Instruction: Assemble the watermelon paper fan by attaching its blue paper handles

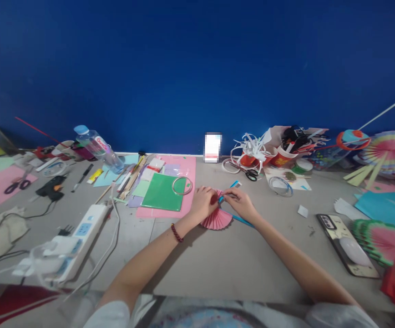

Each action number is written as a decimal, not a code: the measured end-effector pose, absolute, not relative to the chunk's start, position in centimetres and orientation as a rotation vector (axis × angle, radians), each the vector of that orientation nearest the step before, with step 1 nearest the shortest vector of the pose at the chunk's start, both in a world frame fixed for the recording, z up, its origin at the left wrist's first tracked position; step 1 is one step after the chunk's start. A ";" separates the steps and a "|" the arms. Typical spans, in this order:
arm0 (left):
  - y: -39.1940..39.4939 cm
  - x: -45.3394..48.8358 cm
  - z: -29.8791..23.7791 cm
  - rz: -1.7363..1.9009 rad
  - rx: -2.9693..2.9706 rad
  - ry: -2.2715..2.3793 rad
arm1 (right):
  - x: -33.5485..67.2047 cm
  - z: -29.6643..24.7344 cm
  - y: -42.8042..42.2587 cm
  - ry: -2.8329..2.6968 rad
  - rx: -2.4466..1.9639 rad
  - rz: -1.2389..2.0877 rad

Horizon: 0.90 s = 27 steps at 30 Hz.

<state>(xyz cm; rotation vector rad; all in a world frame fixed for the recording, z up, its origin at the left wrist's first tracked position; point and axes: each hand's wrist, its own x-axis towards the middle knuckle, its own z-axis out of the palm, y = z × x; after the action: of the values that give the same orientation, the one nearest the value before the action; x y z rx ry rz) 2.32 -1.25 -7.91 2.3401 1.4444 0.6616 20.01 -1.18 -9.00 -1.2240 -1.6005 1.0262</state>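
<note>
A pink pleated paper fan [217,220] lies on the grey table in front of me. My left hand [202,203] is closed over the fan's upper left part and wears a dark red bead bracelet on the wrist. My right hand [240,202] pinches a blue strip [242,220] that runs from the fan's top down to the right beneath my wrist. The two hands nearly touch above the fan.
A green sheet [161,193] with a metal ring [182,185] lies left of my hands. A power strip [81,234] with cables, a glue gun [51,187], scissors [17,184] and a water bottle [98,146] are at left. A phone [349,246], finished paper fans [380,241] and cups of tools [281,157] are at right.
</note>
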 end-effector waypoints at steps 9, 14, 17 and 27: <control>-0.3 1.8 -8.0 0.880 2.106 1.424 | 21.3 -5.8 0.2 -1.686 -1.185 1.309; 0.5 1.4 -8.3 1.106 1.731 1.331 | 22.2 -4.5 1.5 -1.436 -1.102 1.176; 1.1 1.1 -8.1 1.291 1.566 1.247 | 21.4 -4.6 2.3 -1.327 -1.074 1.107; 0.9 0.5 -4.8 1.537 1.633 1.156 | 15.2 -4.9 1.6 -1.321 -1.040 1.104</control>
<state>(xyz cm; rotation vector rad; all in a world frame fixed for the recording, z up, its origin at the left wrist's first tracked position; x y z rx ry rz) 0.50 0.85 -4.83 1.6334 1.1564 1.5366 15.23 1.63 -4.90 -1.0402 -1.3211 1.1037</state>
